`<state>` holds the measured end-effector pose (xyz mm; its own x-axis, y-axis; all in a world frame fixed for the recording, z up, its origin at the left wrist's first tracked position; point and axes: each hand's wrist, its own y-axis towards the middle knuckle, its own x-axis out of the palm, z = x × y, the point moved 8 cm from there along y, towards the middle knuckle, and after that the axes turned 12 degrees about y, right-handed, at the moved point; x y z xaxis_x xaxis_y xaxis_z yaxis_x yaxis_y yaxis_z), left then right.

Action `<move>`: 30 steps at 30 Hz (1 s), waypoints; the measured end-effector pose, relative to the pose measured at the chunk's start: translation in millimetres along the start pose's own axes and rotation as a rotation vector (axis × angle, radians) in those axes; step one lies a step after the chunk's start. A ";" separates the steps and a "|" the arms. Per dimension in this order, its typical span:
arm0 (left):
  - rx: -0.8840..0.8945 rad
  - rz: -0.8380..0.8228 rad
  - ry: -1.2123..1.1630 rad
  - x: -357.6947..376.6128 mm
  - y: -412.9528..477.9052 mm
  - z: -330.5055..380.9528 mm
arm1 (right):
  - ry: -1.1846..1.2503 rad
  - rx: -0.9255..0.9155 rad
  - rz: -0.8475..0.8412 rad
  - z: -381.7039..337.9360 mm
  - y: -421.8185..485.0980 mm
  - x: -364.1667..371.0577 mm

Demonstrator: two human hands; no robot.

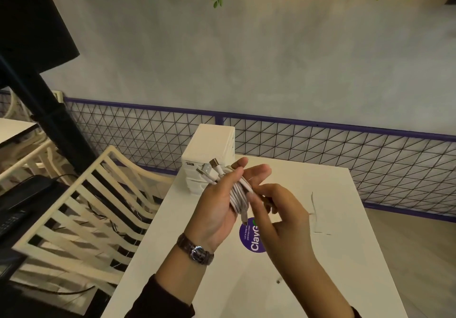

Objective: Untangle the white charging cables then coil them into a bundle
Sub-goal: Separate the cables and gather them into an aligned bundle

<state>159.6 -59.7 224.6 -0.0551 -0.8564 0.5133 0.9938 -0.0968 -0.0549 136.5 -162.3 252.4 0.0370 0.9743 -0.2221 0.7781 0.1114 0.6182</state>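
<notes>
White desk (pixel 345 231), grey wall behind: cables (pixel 237 195) prob nearly bundled, left hand (pixel 217 206) grips coil; right hand (pixel 281 221) pinches a strand; tail end untucked.

The white charging cables (pixel 237 194) sit just below the centre of the frame, wound into a tight bundle of parallel loops and gripped in the left hand (pixel 217 209). Two silver USB plugs stick out at the bundle's upper left. One short end hangs from its bottom.

cables (pixel 237 195) partly hidden in left hand (pixel 217 205) | sticker (pixel 248 240) half hidden by right hand (pixel 276 219) | speck (pixel 279 280) on table (pixel 345 256) unidentifiable
</notes>
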 end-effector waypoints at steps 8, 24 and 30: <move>-0.076 -0.106 0.035 7.5 -1.2 -8.2 | 0.649 0.783 -0.386 34.1 -0.8 14.1; -0.045 -0.002 0.119 3.8 1.5 -7.3 | 0.385 0.506 -0.123 6.5 8.5 1.3; -0.030 -0.128 -0.013 10.5 1.7 5.0 | 0.478 0.693 -0.364 20.1 10.2 -0.8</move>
<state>161.2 -66.3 234.2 -0.1795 -0.8293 0.5292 0.9754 -0.2201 -0.0141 157.0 -165.9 243.7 -0.4274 0.8965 0.1163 0.8987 0.4354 -0.0534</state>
